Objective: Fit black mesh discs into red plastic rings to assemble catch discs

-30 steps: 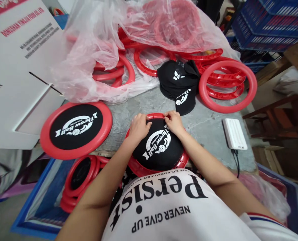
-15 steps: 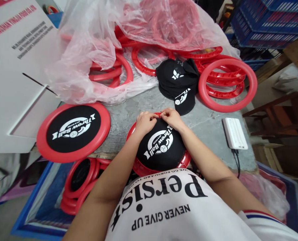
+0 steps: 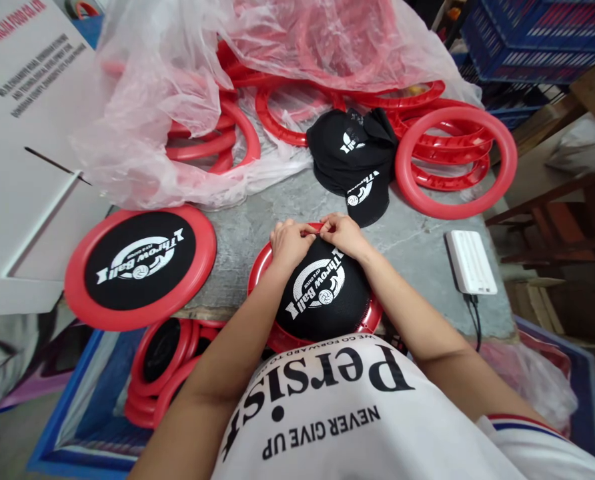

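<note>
In front of my body a black printed fabric disc [image 3: 345, 310] lies over a red plastic ring [image 3: 372, 320] at the table edge. My left hand [image 3: 291, 241] and my right hand [image 3: 343, 235] meet at the far side of this ring. Both pinch the black fabric's edge there with thumb and fingers, their tips nearly touching. To the left lies an assembled red-rimmed throw disc [image 3: 140, 263], print side up. Beyond my right hand sits a pile of black fabric discs [image 3: 352, 150] with white print.
Loose red rings [image 3: 455, 163] are stacked at the back right, and more sit under a clear plastic bag [image 3: 187, 133]. A white power bank [image 3: 471, 262] with a cable rests on the grey table [image 3: 412, 267]. Below left, a blue crate [image 3: 72, 407] holds finished discs. A white carton [image 3: 27, 167] stands left.
The view has shifted slightly. Both hands stay at the far side of the ring, still pinching the fabric edge, with only small finger movement.
</note>
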`<action>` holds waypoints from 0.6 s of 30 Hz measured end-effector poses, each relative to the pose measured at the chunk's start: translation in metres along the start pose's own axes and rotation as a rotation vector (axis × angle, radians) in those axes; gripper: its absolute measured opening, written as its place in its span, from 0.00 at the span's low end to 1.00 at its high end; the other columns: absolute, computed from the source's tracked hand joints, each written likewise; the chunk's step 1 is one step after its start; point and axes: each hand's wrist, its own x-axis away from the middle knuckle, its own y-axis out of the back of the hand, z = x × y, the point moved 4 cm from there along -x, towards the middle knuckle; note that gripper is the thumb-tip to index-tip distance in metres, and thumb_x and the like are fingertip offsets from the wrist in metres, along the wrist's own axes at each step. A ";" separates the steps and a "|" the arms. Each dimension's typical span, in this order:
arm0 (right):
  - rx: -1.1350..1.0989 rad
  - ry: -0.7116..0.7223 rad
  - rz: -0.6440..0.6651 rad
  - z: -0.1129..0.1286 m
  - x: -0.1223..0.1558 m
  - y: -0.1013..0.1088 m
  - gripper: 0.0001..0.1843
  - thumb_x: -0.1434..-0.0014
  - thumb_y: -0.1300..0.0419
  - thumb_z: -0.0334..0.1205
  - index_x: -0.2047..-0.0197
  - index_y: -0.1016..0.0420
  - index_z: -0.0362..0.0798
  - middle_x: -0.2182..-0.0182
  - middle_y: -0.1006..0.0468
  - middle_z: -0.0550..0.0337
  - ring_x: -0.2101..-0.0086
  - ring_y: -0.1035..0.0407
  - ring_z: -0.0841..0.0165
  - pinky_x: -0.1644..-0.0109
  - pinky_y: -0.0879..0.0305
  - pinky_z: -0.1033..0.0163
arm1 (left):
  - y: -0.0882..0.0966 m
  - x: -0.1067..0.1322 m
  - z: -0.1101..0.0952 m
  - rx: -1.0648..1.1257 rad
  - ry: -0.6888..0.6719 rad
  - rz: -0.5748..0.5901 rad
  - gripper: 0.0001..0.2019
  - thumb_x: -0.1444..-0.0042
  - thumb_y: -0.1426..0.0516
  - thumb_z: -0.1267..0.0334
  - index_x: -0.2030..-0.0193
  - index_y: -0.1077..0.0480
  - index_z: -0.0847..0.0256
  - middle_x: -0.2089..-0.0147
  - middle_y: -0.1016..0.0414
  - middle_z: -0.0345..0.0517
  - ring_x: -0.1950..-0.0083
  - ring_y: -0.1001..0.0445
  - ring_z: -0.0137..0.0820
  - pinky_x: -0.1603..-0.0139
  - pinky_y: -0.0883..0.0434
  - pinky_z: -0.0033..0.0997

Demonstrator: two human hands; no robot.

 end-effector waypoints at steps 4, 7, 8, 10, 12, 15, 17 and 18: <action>0.008 -0.008 -0.006 -0.001 0.001 0.000 0.08 0.47 0.37 0.31 0.76 0.25 0.48 0.51 0.18 0.55 0.50 0.25 0.61 0.39 0.34 0.54 | 0.000 0.001 0.000 0.011 0.031 -0.042 0.04 0.40 0.37 0.61 0.62 0.18 0.49 0.52 0.22 0.46 0.43 0.30 0.47 0.39 0.35 0.49; -0.004 -0.002 -0.017 -0.003 0.001 0.000 0.07 0.47 0.37 0.31 0.76 0.25 0.49 0.51 0.18 0.56 0.51 0.25 0.62 0.39 0.34 0.54 | 0.001 0.002 0.000 0.032 0.045 -0.060 0.03 0.40 0.37 0.61 0.63 0.20 0.50 0.52 0.22 0.44 0.43 0.30 0.45 0.39 0.35 0.47; -0.010 -0.001 -0.022 -0.004 0.001 -0.001 0.07 0.47 0.37 0.31 0.75 0.25 0.49 0.51 0.18 0.56 0.51 0.25 0.63 0.40 0.33 0.54 | 0.001 0.003 0.000 0.040 0.047 -0.065 0.03 0.40 0.37 0.61 0.64 0.20 0.50 0.52 0.22 0.44 0.43 0.30 0.44 0.39 0.35 0.47; -0.021 -0.002 -0.031 -0.006 0.001 -0.001 0.07 0.46 0.37 0.32 0.75 0.24 0.49 0.51 0.18 0.57 0.51 0.25 0.63 0.40 0.33 0.54 | 0.000 0.003 0.001 0.050 0.047 -0.074 0.03 0.40 0.37 0.61 0.64 0.20 0.50 0.52 0.22 0.43 0.44 0.30 0.43 0.40 0.35 0.46; -0.026 -0.008 -0.037 -0.006 0.001 -0.002 0.07 0.45 0.37 0.32 0.74 0.24 0.50 0.50 0.18 0.57 0.51 0.25 0.63 0.40 0.33 0.54 | 0.000 0.003 0.001 0.051 0.047 -0.086 0.03 0.40 0.37 0.61 0.64 0.20 0.50 0.52 0.22 0.43 0.44 0.30 0.43 0.40 0.35 0.45; -0.029 -0.017 -0.046 -0.007 0.002 -0.002 0.07 0.44 0.38 0.32 0.73 0.24 0.49 0.50 0.18 0.56 0.50 0.26 0.62 0.40 0.34 0.54 | 0.000 0.004 0.001 0.050 0.047 -0.098 0.04 0.39 0.37 0.61 0.64 0.21 0.50 0.52 0.21 0.43 0.44 0.30 0.43 0.41 0.35 0.45; -0.031 -0.022 -0.055 -0.007 0.002 -0.002 0.06 0.44 0.37 0.32 0.72 0.23 0.49 0.50 0.17 0.56 0.50 0.25 0.62 0.40 0.34 0.54 | 0.000 0.004 0.000 0.050 0.043 -0.101 0.04 0.39 0.38 0.61 0.65 0.21 0.51 0.53 0.21 0.44 0.44 0.30 0.43 0.41 0.36 0.45; -0.033 -0.024 -0.060 -0.007 0.002 -0.003 0.05 0.44 0.37 0.32 0.72 0.23 0.49 0.51 0.17 0.56 0.50 0.25 0.62 0.40 0.34 0.54 | -0.001 0.004 0.000 0.049 0.040 -0.105 0.04 0.39 0.38 0.61 0.65 0.21 0.51 0.52 0.21 0.44 0.44 0.30 0.44 0.41 0.36 0.45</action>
